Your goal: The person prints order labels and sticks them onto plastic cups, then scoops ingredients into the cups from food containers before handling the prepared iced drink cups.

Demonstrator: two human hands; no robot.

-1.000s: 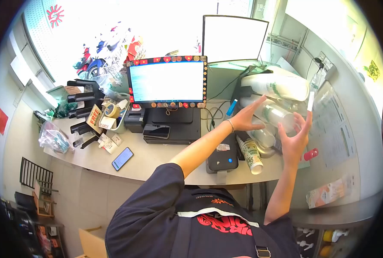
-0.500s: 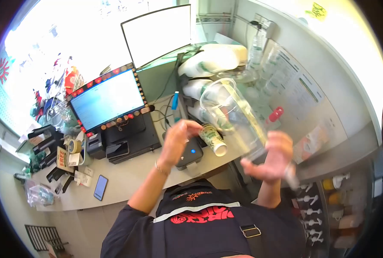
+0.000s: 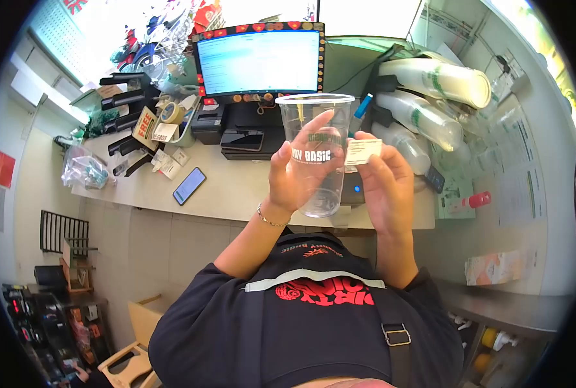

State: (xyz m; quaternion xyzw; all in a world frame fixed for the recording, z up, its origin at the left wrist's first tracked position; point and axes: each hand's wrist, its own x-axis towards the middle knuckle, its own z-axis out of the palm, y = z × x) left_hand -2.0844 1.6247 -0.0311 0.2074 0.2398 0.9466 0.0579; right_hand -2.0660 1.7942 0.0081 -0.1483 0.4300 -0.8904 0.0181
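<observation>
My left hand (image 3: 286, 181) is wrapped round a tall clear plastic cup (image 3: 321, 202), upright in front of me, with white "BASIC" lettering and green print. Its fingers show through the transparent wall, and the cup looks empty. Between the thumb and fingers of my right hand (image 3: 392, 187), a small printed label (image 3: 363, 151) is pinched close to the cup's right side. Whether the label touches the cup I cannot tell.
Behind the cup stand a monitor (image 3: 259, 61) and a black device with a dark phone (image 3: 242, 140) on it. Another phone (image 3: 189, 185) lies on the desk (image 3: 255, 200). Sleeved cup stacks (image 3: 436, 81) are at the right, a holder with tape (image 3: 172, 113) at the left.
The clear cup has come from the right into my left hand, before my chest. My right hand now pinches the label. My head view has turned; the patterned paper cup no longer shows.
</observation>
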